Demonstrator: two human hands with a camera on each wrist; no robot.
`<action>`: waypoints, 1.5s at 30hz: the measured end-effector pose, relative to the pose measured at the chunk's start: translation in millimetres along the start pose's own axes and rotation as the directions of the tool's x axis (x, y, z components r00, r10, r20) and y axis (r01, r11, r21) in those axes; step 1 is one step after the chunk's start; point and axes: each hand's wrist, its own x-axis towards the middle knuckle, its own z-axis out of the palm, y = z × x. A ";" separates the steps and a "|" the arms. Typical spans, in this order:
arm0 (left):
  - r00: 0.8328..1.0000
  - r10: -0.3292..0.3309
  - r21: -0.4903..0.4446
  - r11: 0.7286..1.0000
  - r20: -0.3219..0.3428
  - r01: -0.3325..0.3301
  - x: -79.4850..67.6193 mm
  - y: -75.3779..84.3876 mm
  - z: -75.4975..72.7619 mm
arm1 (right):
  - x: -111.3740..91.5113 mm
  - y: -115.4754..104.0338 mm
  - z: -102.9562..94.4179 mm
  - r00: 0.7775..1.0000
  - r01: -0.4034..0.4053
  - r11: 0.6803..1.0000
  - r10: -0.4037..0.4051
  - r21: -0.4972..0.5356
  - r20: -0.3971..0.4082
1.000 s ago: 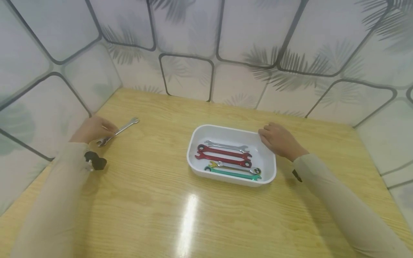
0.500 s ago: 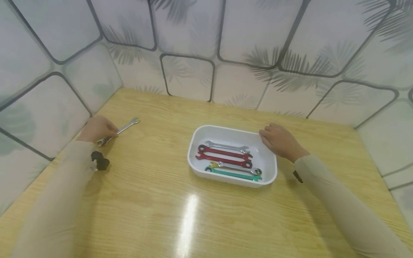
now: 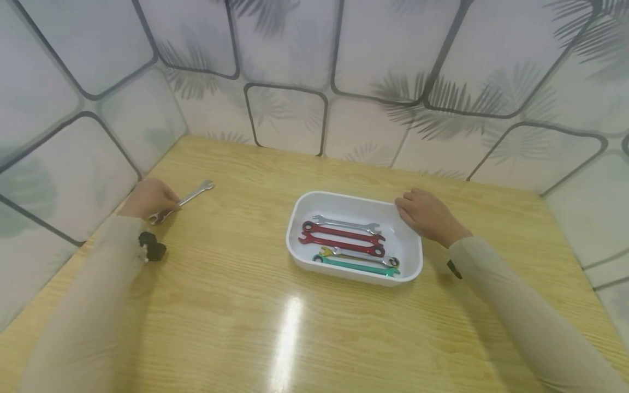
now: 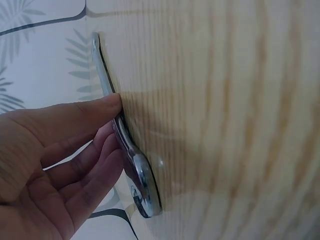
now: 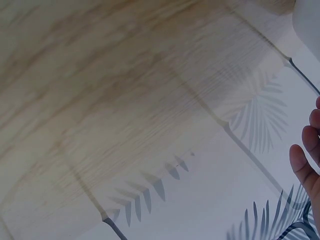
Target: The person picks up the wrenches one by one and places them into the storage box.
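Observation:
My left hand (image 3: 149, 197) pinches a silver wrench (image 3: 196, 192) between thumb and fingers at the far left of the table. In the left wrist view, the wrench (image 4: 142, 185) lies along the wood, its near end below the fingertips. At the back right corner of a white plastic tray (image 3: 291, 240), my right hand (image 3: 425, 215) has its fingers curled at the rim; its thumb is hidden. Inside the tray lie a silver wrench (image 3: 346, 224), two red wrenches (image 3: 344, 233), a yellow and silver wrench (image 3: 361, 256) and a green wrench (image 3: 356, 266), roughly parallel.
The wooden table (image 3: 221, 305) meets a patterned wall (image 3: 290, 120) at the back and on both sides. A bright light streak reflects in front of the tray. Dark devices are worn on both wrists.
Over the last second my left hand has shifted slightly right along the wrench, which stays nearly in place. My right hand stays at the tray's corner.

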 end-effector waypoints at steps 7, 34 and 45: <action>0.999 -0.032 -0.025 0.999 0.031 0.033 1.9 -4.5 2.7 | -1.6 2.1 4.3 0.997 0.034 0.999 -0.033 0.012 -0.065; 0.993 0.005 0.021 1.000 0.118 -0.007 6.4 -8.6 -1.6 | 1.0 0.6 2.1 1.000 0.016 1.000 -0.016 0.007 -0.022; 0.992 0.030 0.042 0.998 0.120 -0.035 4.7 -5.9 -5.1 | 0.1 -1.0 1.4 1.000 0.019 1.000 -0.019 0.008 -0.024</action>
